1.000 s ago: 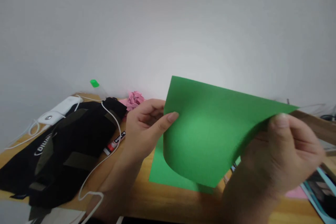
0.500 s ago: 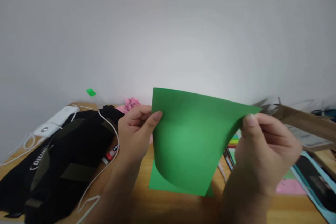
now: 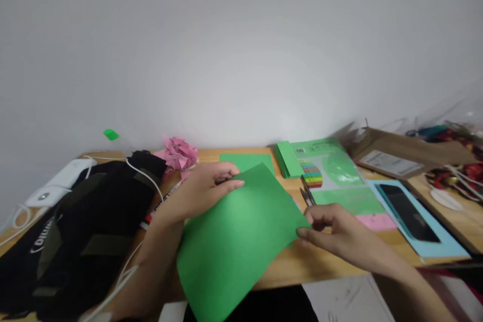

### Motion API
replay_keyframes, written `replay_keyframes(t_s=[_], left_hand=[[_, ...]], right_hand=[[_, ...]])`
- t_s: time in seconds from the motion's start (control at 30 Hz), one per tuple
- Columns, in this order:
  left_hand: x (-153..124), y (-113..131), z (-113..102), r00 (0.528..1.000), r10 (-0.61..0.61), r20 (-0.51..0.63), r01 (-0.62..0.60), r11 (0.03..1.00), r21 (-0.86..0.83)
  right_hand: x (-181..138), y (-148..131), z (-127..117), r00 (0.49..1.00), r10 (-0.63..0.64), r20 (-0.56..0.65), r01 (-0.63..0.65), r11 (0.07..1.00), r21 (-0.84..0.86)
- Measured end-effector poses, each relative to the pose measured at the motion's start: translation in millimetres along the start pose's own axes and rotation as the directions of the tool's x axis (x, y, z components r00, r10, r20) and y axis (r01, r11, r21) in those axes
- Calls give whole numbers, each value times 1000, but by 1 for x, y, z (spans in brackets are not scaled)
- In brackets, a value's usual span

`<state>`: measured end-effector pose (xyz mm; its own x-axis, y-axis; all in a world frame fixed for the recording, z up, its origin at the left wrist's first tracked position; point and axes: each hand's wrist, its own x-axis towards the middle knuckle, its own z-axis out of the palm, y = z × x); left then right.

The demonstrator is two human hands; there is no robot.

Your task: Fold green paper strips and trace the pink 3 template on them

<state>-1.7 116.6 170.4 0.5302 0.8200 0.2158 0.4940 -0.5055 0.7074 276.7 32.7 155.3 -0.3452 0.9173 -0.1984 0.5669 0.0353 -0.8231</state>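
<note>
A green paper sheet (image 3: 237,236) lies tilted over the front edge of the wooden table (image 3: 332,261). My left hand (image 3: 199,191) pinches its far left corner, thumb on top. At the sheet's right corner my right hand (image 3: 339,236) grips the edge with its fingertips. Another green sheet (image 3: 247,161) lies flat on the table just behind the held one.
A black bag (image 3: 83,216) with a white cable (image 3: 147,181) fills the left side, crumpled pink paper (image 3: 180,152) behind it. A green paper pack (image 3: 320,166), scissors (image 3: 306,195), a phone (image 3: 407,210) on blue paper and a cardboard box (image 3: 400,153) sit to the right.
The green sheet, held up and curled before my face earlier, has come down flat and low over the table's front edge. Both hands dropped with it, and the view tilted down and right.
</note>
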Motion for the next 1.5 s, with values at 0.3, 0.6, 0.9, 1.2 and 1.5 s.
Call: replay_keyframes(t_s=[0.3, 0.6, 0.9, 1.2, 1.5], left_hand=[[-41, -21, 98, 847, -193, 496, -21, 919, 394], [-110, -5, 192, 918, -169, 360, -88, 797, 598], [-95, -22, 186, 950, -233, 206, 56, 779, 625], [-96, -25, 187, 959, -205, 194, 50, 799, 599], [-99, -32, 189, 977, -140, 159, 38, 854, 519]], right_hand=[[-56, 82, 157, 808, 562, 176, -502, 500, 706], [-56, 97, 178, 856, 503, 120, -406, 511, 758], [-57, 100, 178, 883, 456, 110, -394, 594, 701], [-73, 84, 130, 914, 343, -218, -300, 931, 207], [13, 85, 153, 968, -223, -114, 137, 854, -502]])
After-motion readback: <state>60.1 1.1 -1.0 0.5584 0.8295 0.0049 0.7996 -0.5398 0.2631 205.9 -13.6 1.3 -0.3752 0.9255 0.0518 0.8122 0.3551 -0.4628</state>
